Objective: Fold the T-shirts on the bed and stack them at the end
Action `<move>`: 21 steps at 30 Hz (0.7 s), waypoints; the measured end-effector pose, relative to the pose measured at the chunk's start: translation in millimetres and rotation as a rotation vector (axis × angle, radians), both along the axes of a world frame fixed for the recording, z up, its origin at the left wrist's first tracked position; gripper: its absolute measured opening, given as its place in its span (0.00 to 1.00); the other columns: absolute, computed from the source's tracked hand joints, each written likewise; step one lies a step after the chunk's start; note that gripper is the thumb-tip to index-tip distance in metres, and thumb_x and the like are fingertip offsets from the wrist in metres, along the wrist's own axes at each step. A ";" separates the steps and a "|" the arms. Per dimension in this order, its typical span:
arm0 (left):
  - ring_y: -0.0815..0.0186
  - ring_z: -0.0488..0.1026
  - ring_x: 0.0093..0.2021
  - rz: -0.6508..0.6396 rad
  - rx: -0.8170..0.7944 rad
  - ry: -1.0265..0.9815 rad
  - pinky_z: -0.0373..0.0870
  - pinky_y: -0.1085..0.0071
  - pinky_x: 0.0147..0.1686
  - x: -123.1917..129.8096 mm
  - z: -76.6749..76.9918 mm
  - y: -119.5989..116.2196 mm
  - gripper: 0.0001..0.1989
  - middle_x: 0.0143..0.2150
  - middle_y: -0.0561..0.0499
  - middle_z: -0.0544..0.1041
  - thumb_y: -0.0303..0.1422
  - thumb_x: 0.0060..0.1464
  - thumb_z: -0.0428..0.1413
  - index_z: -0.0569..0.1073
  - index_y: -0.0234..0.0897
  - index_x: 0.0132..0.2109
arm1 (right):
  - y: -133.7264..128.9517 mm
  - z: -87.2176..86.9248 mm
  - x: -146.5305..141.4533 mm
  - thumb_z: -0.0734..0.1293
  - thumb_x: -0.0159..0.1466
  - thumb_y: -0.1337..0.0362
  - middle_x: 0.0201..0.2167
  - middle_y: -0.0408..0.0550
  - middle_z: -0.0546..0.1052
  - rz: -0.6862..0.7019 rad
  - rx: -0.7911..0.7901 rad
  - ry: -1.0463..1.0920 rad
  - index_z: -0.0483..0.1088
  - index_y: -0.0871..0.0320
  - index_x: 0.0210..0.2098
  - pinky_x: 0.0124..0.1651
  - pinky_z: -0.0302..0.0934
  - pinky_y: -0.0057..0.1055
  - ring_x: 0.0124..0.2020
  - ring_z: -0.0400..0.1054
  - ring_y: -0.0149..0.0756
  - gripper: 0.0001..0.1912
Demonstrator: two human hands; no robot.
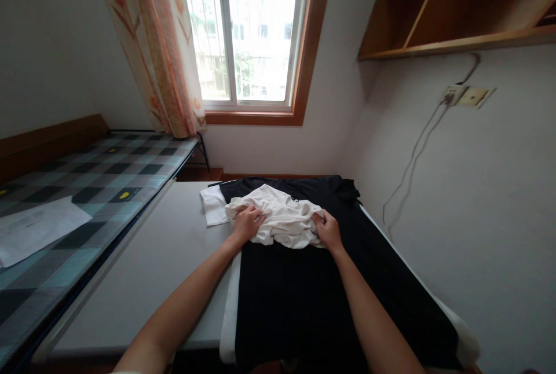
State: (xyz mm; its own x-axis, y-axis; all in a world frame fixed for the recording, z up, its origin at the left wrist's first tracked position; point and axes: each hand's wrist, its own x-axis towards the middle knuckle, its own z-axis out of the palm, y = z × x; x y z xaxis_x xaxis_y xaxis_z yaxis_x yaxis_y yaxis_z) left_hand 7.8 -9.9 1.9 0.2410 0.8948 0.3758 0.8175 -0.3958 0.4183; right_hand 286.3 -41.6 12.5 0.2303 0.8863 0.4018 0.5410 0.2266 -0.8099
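Note:
A crumpled white cloth garment [284, 220] lies bunched on black fabric [295, 299] that covers the right part of the table. My left hand [248, 223] rests on the garment's left side, its fingers curled into the cloth. At the garment's right edge, my right hand [329, 231] pinches the fabric between thumb and fingers. A folded white piece [214, 205] sits just left of the garment, partly under the black fabric's far edge.
The bare grey-white tabletop [152, 270] extends left. Beyond it stands a bed with a checkered mattress [108, 189] and a paper sheet [41, 228]. A wall with a socket [456, 95] and hanging cables borders the right, beneath a wooden shelf [452, 44].

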 end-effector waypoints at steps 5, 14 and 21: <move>0.67 0.73 0.33 -0.001 0.013 -0.142 0.66 0.71 0.36 0.9 -2.1 0.5 0.12 0.37 0.50 0.77 0.36 0.61 0.52 0.79 0.39 0.37 | 0.3 -2.6 0.9 0.60 0.60 0.48 0.19 0.40 0.64 0.011 -0.007 -0.030 0.62 0.55 0.23 0.28 0.52 0.28 0.23 0.56 0.32 0.19; 0.69 0.66 0.26 0.195 0.039 -0.762 0.65 0.73 0.28 -25.4 10.7 19.3 0.12 0.26 0.54 0.69 0.39 0.61 0.48 0.69 0.37 0.35 | 2.3 -5.0 3.1 0.60 0.60 0.48 0.19 0.42 0.67 -0.006 0.001 -0.053 0.61 0.54 0.23 0.29 0.54 0.29 0.23 0.58 0.33 0.18; 0.70 0.61 0.28 0.658 0.177 -0.786 0.64 0.74 0.26 -145.4 40.0 24.7 0.13 0.29 0.54 0.63 0.34 0.64 0.36 0.63 0.36 0.40 | -3.7 0.8 2.7 0.55 0.63 0.52 0.29 0.48 0.73 -0.157 0.063 -0.013 0.64 0.53 0.36 0.35 0.58 0.32 0.34 0.68 0.43 0.13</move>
